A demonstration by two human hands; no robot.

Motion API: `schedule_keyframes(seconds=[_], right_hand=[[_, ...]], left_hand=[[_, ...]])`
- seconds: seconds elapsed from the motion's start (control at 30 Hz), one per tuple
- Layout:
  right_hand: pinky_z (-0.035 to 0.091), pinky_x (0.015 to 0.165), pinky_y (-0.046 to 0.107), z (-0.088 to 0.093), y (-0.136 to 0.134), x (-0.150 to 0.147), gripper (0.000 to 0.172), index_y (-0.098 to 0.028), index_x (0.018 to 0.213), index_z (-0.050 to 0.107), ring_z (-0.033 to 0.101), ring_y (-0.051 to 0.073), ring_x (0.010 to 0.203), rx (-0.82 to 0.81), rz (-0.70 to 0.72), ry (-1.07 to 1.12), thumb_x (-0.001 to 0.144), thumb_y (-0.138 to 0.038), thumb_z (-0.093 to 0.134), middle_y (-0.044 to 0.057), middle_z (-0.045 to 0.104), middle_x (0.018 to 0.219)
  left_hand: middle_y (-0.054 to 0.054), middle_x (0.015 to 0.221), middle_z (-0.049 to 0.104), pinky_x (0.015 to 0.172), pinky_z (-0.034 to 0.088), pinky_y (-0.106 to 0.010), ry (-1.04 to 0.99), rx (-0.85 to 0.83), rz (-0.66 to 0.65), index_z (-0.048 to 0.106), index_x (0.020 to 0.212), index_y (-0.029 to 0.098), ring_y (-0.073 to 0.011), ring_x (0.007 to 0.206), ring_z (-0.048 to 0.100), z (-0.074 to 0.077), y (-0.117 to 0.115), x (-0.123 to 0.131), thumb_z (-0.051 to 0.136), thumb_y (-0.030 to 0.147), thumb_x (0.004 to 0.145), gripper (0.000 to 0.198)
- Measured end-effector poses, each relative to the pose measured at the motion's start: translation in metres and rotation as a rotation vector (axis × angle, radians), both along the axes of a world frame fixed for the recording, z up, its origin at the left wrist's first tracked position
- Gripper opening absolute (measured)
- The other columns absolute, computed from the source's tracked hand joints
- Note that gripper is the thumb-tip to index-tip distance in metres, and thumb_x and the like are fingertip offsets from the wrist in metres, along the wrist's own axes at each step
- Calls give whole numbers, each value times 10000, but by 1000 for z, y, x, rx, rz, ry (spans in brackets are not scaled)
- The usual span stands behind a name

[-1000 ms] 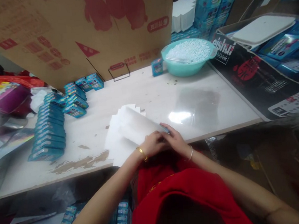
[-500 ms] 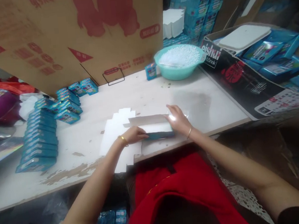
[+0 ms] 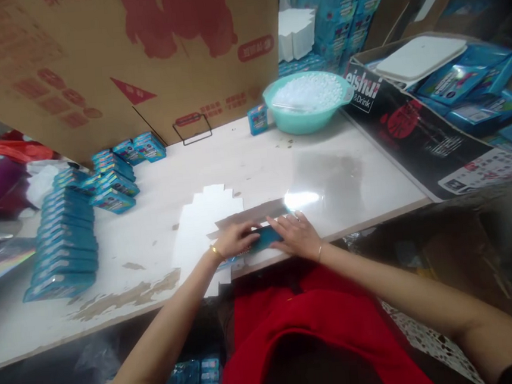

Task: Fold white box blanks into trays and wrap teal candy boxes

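Note:
At the table's near edge my left hand (image 3: 236,240) and my right hand (image 3: 296,236) press together on a flat carton blank (image 3: 266,237), its blue printed side showing between them. A grey-white flap (image 3: 258,211) of it sticks up just behind my fingers. A fanned stack of white flat blanks (image 3: 205,220) lies under and to the left of my left hand. Both hands grip the blank from its two ends.
A long row of blue boxes (image 3: 65,241) and a small heap of blue boxes (image 3: 115,174) sit at the left. A teal bowl (image 3: 306,122) of white pieces stands at the back, one blue box (image 3: 257,119) beside it. A big cardboard box (image 3: 114,55) looms behind; a black carton (image 3: 416,130) of blue packs is at the right.
My hands were spread apart along the opened blank half a second ago; now they have come together, folding it so the blue side shows between them.

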State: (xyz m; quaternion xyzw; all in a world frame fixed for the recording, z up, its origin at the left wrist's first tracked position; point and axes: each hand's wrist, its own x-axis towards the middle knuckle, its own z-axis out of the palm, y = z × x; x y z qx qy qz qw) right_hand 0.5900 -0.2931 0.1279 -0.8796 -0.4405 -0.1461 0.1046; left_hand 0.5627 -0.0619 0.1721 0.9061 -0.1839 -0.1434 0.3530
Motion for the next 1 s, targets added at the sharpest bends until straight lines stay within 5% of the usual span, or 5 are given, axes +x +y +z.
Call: schedule_keyframes(seconds=[0.4,0.67,0.87,1.0], right_hand=[[258,761,373,1,-3,8,692,-166,1257,534,417,247,810,-39,60,-46,820,-691,425,102,558,913],[242,874,407,-9,1,2,718,-166,1345,454,427,262,872,6,31,-57,830,-666,442,104,567,943],[232,900,416,-8,1,2,775,-130,1362,428,439,269,904,7,32,-48,811,-673,468,127,565,1004],[264,850,395,-3,3,8,815,-100,1374,403,438,257,857,-16,68,-58,817,-694,429,120,571,950]], left_hand=[[-59,924,696,716,467,-256,-97,84,37,608,1142,172,-147,746,630,-7,-4,-9,479,384,894,351],[-166,933,635,883,335,-470,-262,342,274,591,1102,120,-276,931,564,8,-53,-39,334,147,901,328],[-79,1053,657,857,353,-388,-232,219,319,535,1151,185,-204,953,589,-7,-55,-38,344,251,930,299],[-33,920,670,784,408,-319,-175,83,307,555,1034,189,-163,804,596,-12,-43,-28,378,286,913,235]])
